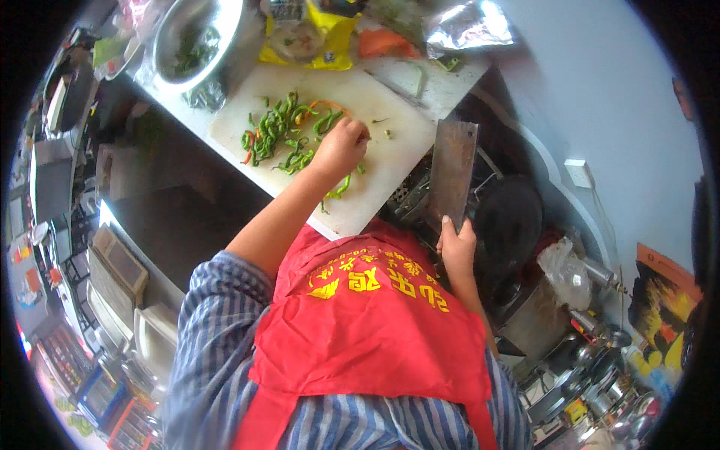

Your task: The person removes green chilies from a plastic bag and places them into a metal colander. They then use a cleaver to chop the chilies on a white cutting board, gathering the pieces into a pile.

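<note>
My right hand [458, 247] grips the handle of a cleaver [453, 169], its broad, stained blade held upright in view beside the board's right edge. My left hand [344, 143] is over the white cutting board [394, 169], fingers curled down near some green chili peppers; whether it pinches anything is hidden. A heap of thin, curly green peppers [273, 129] with a few orange-red ones lies on the board's left part. Several more green peppers [340, 188] lie near my left wrist, and small stem bits [388, 134] are to the right of the hand.
A metal bowl [198, 84] with leafy greens stands at the upper left. Behind the board are a yellow package [337, 42], an orange-red piece [388, 44] and a silver foil bag [469, 28]. A dark round pan [509, 219] sits right of the cleaver, by the wall.
</note>
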Motion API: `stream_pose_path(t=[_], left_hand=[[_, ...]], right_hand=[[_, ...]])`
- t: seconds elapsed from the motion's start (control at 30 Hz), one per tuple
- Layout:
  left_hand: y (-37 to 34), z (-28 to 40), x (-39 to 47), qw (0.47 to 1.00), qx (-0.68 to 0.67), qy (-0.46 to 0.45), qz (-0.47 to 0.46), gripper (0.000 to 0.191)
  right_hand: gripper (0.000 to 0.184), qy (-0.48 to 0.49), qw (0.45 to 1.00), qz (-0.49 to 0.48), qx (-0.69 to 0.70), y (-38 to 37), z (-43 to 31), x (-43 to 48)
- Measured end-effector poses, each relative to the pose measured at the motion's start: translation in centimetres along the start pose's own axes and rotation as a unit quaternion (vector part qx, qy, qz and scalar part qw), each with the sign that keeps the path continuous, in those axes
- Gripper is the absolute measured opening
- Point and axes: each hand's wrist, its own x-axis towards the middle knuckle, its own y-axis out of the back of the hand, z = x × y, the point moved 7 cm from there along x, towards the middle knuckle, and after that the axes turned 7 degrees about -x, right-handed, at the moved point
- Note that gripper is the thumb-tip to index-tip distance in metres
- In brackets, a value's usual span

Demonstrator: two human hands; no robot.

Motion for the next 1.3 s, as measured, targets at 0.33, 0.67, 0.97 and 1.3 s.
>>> stream_pose_path(t=[0.33, 0.67, 0.97, 1.3], left_hand=[[-3.6, -1.5, 5.1, 0.998, 0.058, 0.003, -0.036, 0.026], [-7.5, -0.8, 6.2, 0.979, 0.133, 0.025, -0.151, 0.02], [-7.8, 0.2, 5.6, 0.985, 0.105, -0.013, -0.138, 0.013], [-10.6, 1.7, 4.2, 0.99, 0.042, -0.032, -0.13, 0.012]], right_hand=[[0.025, -0.054, 0.997, 0.04, 0.047, 0.2, 5.4, -3.1], [0.029, -0.057, 0.994, 0.049, 0.085, 0.0, 7.1, -3.6], [0.029, -0.034, 0.994, 0.08, 0.07, 0.4, 9.4, -4.1], [0.031, -0.055, 0.994, 0.077, 0.058, 1.0, 9.8, -3.9]])
